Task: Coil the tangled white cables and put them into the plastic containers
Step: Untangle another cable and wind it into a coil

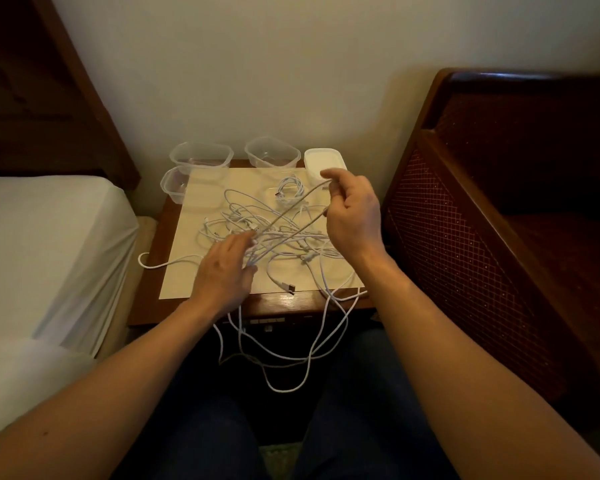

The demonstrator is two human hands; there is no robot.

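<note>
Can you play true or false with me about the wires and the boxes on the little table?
1. The right hand holds a wire up in the air. True.
2. The clear boxes at the back are full of wires. False: they look empty.
3. Some wires hang off the table's front edge. True.
4. The left hand is resting on the bed. False: it is on the wire pile.

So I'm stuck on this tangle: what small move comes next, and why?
Probably lift the right hand higher to draw its pinched cable out, while the left hand presses the tangled pile down. That strand runs taut into the pile, and several loops hang off the table edge.
</note>
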